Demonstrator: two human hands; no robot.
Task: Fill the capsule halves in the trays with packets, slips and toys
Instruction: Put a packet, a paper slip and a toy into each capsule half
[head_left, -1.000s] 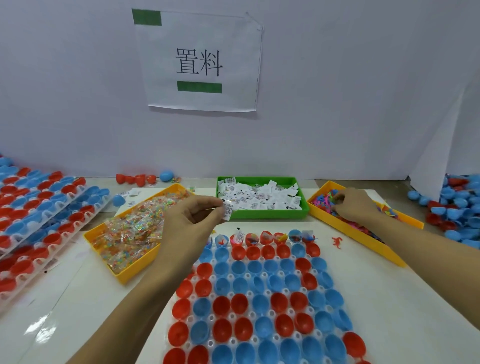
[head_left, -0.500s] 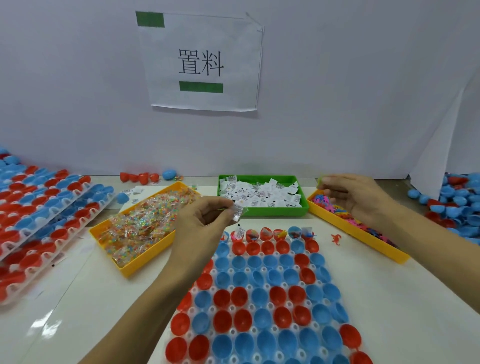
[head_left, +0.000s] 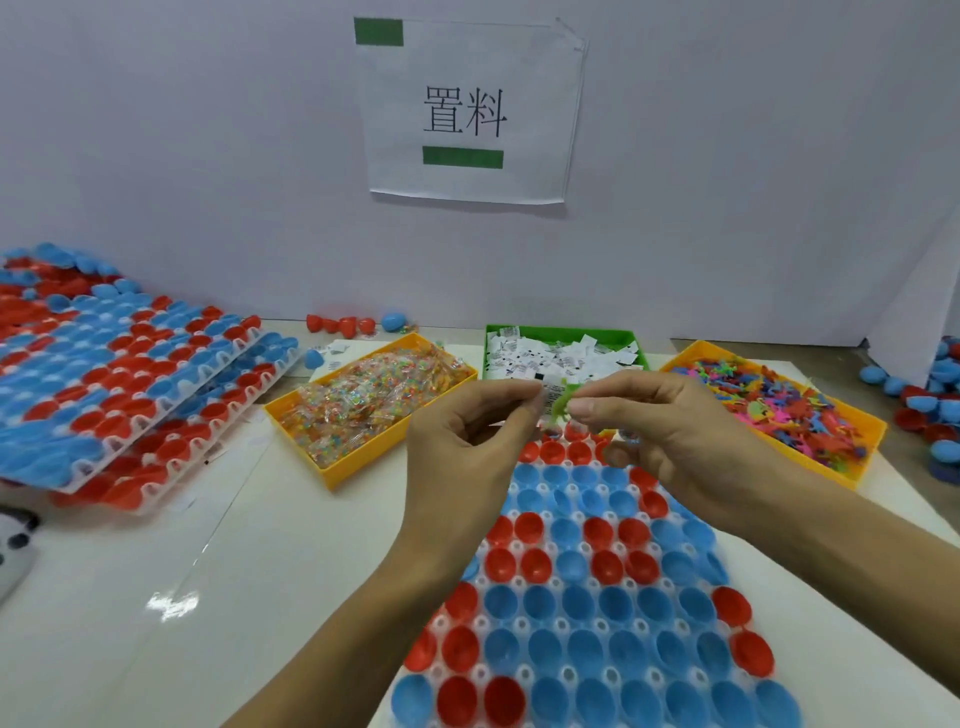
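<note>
Head view: the left hand (head_left: 467, 441) and right hand (head_left: 670, 436) meet above the far end of the tray (head_left: 597, 597), a clear sheet of red and blue capsule halves (head_left: 571, 566) lying on the white surface (head_left: 208, 571). The left fingers (head_left: 524, 402) are curled and pinch a small white slip (head_left: 549, 391); the right fingers (head_left: 587, 408) are curled and pinch a green toy (head_left: 562, 404), which touches the slip. Beyond the hands stand three bins: a yellow bin (head_left: 332, 465) of clear packets (head_left: 374, 395) to the left, a green bin (head_left: 491, 343) of slips in the middle, and a yellow bin (head_left: 852, 467) of mixed-colour toys (head_left: 789, 405) to the right. Stacked trays (head_left: 130, 374) of halves lie at far left; loose halves (head_left: 930, 410) lie at far right. A paper sign (head_left: 467, 109) hangs on the wall.
</note>
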